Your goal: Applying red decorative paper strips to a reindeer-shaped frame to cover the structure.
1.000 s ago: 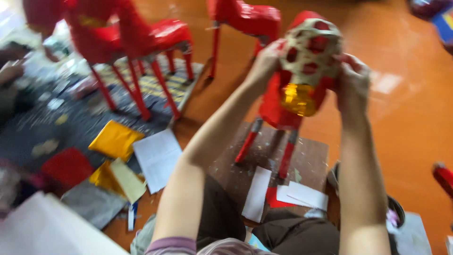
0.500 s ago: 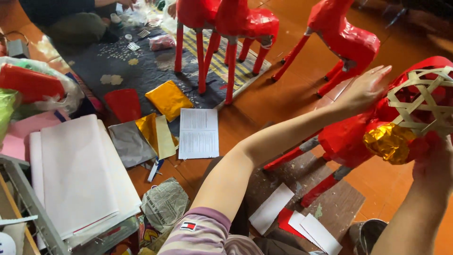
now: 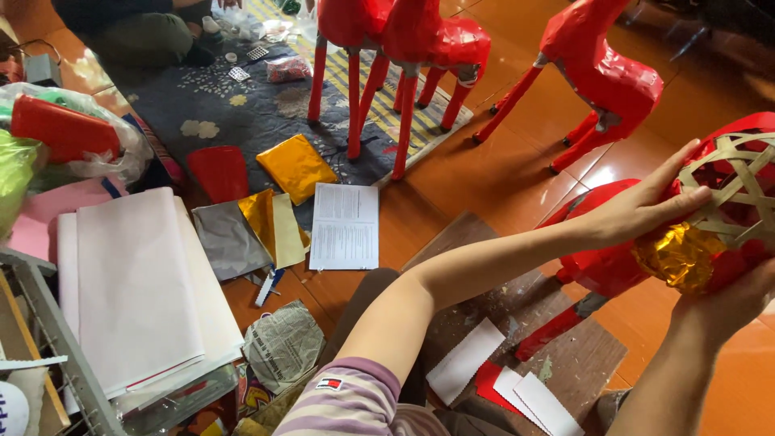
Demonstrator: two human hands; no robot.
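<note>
A red paper-covered animal figure (image 3: 601, 262) stands on a brown board, its head a round open weave of pale bamboo strips (image 3: 731, 182) partly wrapped in red, with a crumpled gold foil patch (image 3: 680, 255) at the front.
</note>
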